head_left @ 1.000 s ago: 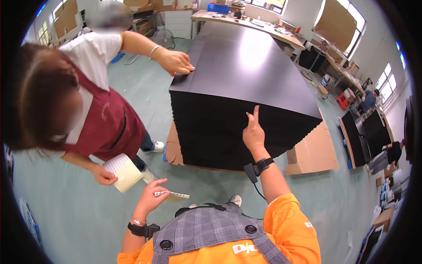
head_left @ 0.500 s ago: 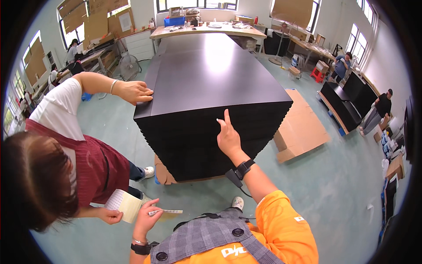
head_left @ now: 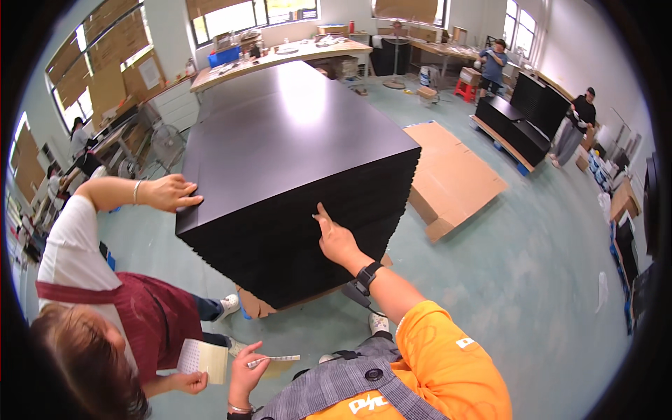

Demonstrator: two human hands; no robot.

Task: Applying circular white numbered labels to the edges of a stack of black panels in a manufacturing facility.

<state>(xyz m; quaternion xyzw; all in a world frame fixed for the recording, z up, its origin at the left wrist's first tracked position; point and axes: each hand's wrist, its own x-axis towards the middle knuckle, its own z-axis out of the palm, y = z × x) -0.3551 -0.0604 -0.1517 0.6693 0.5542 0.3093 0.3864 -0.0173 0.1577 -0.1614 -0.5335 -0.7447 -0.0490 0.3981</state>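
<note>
A tall stack of black panels (head_left: 294,238) stands before me, its smooth top sheet bright with reflected light. My right hand (head_left: 339,243) is at its near face, index finger stretched up just below the top edge and nothing held; whether the fingertip touches is hard to tell. Low in the view, my left hand (head_left: 245,372) is closed round a slim white pen (head_left: 273,361) with dark marks. Beside it, a co-worker's hand (head_left: 190,381) holds a notepad (head_left: 203,360). That person's other hand (head_left: 171,193) rests on the stack's near left corner.
Flattened cardboard (head_left: 455,178) lies on the floor to the right of the stack. A cluttered workbench (head_left: 280,59) is behind it. Farther right, more black panels (head_left: 514,129) sit on a pallet, with a person (head_left: 577,122) beside them. A standing fan (head_left: 166,145) is at the left.
My view has swung to the right, so the stack sits farther left. My right index finger has moved from the top edge to slightly lower on the face. The pen stays in my left hand.
</note>
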